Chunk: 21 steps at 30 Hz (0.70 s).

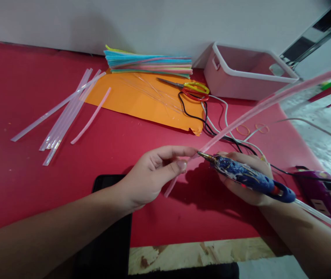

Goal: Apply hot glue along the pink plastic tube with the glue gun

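Observation:
My left hand (154,172) pinches a long pink straw (258,108) between thumb and fingers; the straw slants up to the right across the table. My right hand (247,182) grips a blue glue gun (249,179) smeared with dried glue. Its metal nozzle (204,155) touches the straw just right of my left fingertips. A clear glue stick pokes out of the gun's back end.
Several clear glue sticks (63,112) lie at the left on the red table (23,77). Farther back are an orange paper sheet (142,100), a stack of coloured straws (150,64), scissors (190,89), a white bin (247,73), cables, rubber bands and a purple power strip (319,190).

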{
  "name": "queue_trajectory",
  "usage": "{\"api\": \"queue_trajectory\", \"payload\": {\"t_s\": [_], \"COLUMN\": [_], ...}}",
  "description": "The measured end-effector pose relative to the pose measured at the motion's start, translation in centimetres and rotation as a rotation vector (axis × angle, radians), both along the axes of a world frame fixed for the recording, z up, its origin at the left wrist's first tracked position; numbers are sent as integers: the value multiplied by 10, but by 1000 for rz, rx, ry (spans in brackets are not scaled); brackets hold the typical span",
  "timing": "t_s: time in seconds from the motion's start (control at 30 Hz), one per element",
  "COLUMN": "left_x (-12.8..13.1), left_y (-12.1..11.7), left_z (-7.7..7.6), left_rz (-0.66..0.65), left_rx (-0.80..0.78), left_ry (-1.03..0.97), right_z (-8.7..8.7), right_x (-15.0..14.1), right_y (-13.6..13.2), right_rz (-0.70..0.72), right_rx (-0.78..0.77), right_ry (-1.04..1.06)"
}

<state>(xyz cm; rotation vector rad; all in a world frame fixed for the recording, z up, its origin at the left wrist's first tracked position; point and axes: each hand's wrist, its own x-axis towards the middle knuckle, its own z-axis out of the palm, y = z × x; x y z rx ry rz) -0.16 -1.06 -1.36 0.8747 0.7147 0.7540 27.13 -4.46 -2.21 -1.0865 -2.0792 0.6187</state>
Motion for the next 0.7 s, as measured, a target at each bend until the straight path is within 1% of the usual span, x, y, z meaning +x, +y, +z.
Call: {"api": "queue_trajectory", "payload": {"t_s": [0.1, 0.23, 0.4, 0.57, 0.7], "left_x": [-1, -1, -2, -2, -2], "left_y": [0, 0, 0, 0, 0], "left_z": [-2, -5, -5, -5, -5], "left_rz": [-12, -23, -68, -72, -68], "left_rx": [0, -9, -12, 13, 23], "left_ry": [5, 18, 33, 26, 35], "right_z": [2, 3, 5, 8, 7], "right_x": [-1, 0, -2, -4, -3], "right_y": [1, 0, 0, 1, 1], "right_rz": [15, -18, -10, 20, -7], "right_rx": [-12, -9, -1, 13, 24], "right_ry": [8, -1, 10, -1, -19]}}
